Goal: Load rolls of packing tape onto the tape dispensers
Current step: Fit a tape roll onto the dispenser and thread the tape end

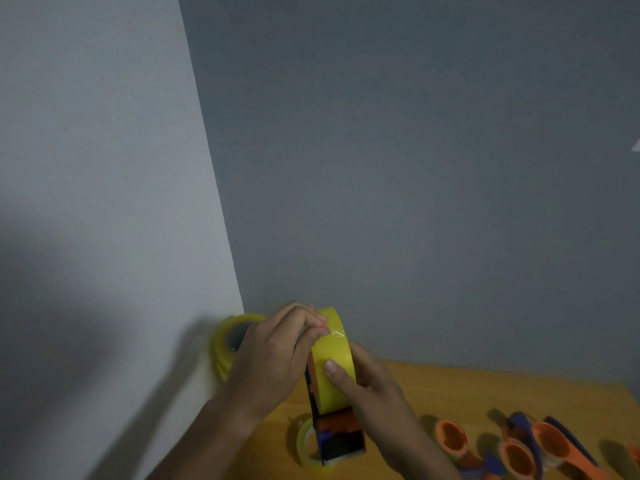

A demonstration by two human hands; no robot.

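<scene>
The glossy yellow roll of packing tape (pixel 334 362) sits mounted in an orange-and-navy plastic tape dispenser (pixel 337 434), held upright over the wooden table (pixel 485 386). The left hand (pixel 273 362) pinches the tape's loose end at the roll's top; the right hand (pixel 367 379) grips roll and dispenser, thumb pressed on the tape face. The thin end could tear, fold onto itself, or re-stick if pulled crookedly. No containers appear; spare yellow rolls (pixel 230 341) stand by the wall, empty dispensers (pixel 519 448) lie to the right.

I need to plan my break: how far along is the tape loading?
One yellow roll already sits in the dispenser. In hand: the left hand picks at its loose end while the right hand steadies it. Left: empty dispensers on the table and spare rolls.
</scene>
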